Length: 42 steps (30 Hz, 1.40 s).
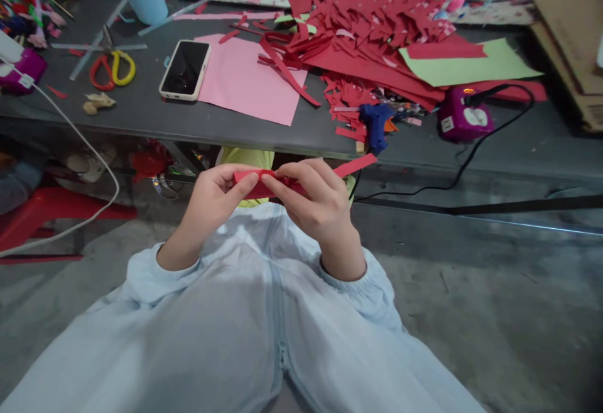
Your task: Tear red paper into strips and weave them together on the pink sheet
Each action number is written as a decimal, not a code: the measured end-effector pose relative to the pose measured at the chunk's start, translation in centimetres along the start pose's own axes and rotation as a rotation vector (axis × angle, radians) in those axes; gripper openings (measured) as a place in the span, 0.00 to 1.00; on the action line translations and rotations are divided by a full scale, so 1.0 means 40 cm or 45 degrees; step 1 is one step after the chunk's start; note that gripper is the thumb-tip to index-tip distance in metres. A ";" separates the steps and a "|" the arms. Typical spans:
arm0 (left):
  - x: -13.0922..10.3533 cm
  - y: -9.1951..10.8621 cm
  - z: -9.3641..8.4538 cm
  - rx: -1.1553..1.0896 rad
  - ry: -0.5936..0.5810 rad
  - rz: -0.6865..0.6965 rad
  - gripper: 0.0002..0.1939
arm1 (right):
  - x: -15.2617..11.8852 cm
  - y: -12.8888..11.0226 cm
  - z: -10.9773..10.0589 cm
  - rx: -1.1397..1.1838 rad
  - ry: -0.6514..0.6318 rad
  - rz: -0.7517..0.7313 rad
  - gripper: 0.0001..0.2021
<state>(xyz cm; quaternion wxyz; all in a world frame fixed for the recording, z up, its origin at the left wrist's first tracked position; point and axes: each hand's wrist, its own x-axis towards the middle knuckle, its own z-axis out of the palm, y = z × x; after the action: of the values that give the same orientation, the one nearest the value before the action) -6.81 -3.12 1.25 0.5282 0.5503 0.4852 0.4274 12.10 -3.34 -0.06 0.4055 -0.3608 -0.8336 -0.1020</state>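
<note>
Over my lap, just below the table's front edge, both hands pinch a red paper strip [357,165]. My left hand [217,190] grips its left end between thumb and fingers. Close beside it, my right hand [313,196] is closed on the same paper, thumb and index finger near the middle. The strip's free end sticks out past the right knuckles, slanting up to the right. How the paper is folded between the fingers is partly hidden. On the table above the right hand lies a blue glue gun [375,127].
A pile of red paper strips [362,17] covers the table's back. Pink paper [249,80], a phone [185,70] and scissors [113,68] lie further left. A purple power socket [464,114] trails a black cable on the right. A red stool [56,215] stands at left.
</note>
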 end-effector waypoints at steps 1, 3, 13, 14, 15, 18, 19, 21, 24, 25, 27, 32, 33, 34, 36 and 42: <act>-0.004 0.007 0.002 0.016 0.020 0.014 0.17 | -0.003 0.001 0.002 0.005 -0.004 0.011 0.12; -0.011 0.016 0.006 0.032 0.058 0.029 0.16 | -0.010 0.003 0.004 0.020 0.015 0.021 0.13; -0.004 -0.005 -0.036 0.591 0.189 0.507 0.08 | 0.009 -0.003 -0.016 0.308 0.060 0.233 0.11; -0.002 -0.010 -0.043 0.631 0.156 0.608 0.09 | 0.010 -0.003 -0.016 0.327 0.048 0.264 0.11; 0.000 -0.014 -0.049 0.630 0.115 0.744 0.14 | 0.011 -0.003 -0.016 0.348 0.023 0.288 0.10; 0.005 -0.023 -0.059 0.592 -0.011 0.977 0.25 | 0.013 -0.004 -0.011 0.426 -0.037 0.298 0.09; 0.006 -0.024 -0.060 0.583 -0.040 1.002 0.27 | 0.013 -0.005 -0.009 0.456 -0.043 0.293 0.09; 0.006 -0.021 -0.057 0.583 -0.071 0.999 0.26 | 0.014 -0.006 -0.006 0.516 -0.043 0.286 0.07; 0.002 -0.011 -0.049 0.607 -0.052 0.974 0.19 | 0.015 -0.008 -0.004 0.571 -0.046 0.307 0.06; 0.000 -0.008 -0.046 0.612 -0.034 0.970 0.17 | 0.015 -0.009 -0.004 0.575 -0.048 0.319 0.05; -0.004 -0.002 -0.043 0.613 0.000 0.954 0.16 | 0.015 -0.009 -0.004 0.572 -0.062 0.340 0.05; -0.008 0.002 -0.049 0.638 0.056 0.880 0.15 | 0.012 -0.006 -0.007 0.553 -0.086 0.364 0.06; -0.007 0.001 -0.052 0.642 0.069 0.885 0.15 | 0.011 -0.006 -0.007 0.550 -0.087 0.362 0.06; -0.006 0.001 -0.054 0.643 0.076 0.896 0.14 | 0.011 -0.006 -0.007 0.550 -0.090 0.359 0.06; -0.003 0.000 -0.058 0.643 0.074 0.922 0.14 | 0.011 -0.005 -0.007 0.557 -0.098 0.358 0.06; -0.004 0.005 -0.054 0.657 0.049 0.849 0.08 | 0.009 -0.007 -0.005 0.611 -0.149 0.383 0.05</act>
<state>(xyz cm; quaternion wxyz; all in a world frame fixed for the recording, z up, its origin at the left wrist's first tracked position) -8.95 -2.92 1.61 0.1967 0.7834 0.3814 0.4496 11.90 -3.46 0.37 0.4411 -0.3794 -0.7930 0.1805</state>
